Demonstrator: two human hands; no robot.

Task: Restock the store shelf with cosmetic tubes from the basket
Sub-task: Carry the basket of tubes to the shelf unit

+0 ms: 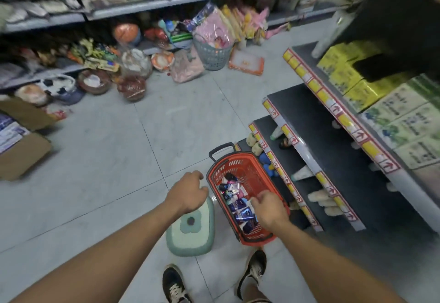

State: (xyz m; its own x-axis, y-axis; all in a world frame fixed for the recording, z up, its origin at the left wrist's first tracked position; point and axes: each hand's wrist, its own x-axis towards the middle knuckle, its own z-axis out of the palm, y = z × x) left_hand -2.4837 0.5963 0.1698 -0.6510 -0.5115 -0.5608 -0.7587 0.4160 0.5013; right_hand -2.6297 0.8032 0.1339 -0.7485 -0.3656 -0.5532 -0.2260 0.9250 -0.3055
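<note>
Reaching into the basket for the first tubes

Left hand (188, 192) hovers over the green stool (190, 228), fingers loosely curled, grasping nothing; right hand (270, 211) dips into the red basket (247, 164), fingers curling among the cosmetic tubes (235, 203) just under them, grip unclear. Tubes look light, squashy, slick: pinch mid-body. Shelf (309, 159) waits rightward.

Red basket (259, 176) on floor holds jumbled cosmetic tubes (238, 203), beside shelf (307, 159)

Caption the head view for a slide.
Right hand reaches into red basket of cosmetic tubes beside store shelf.
</note>
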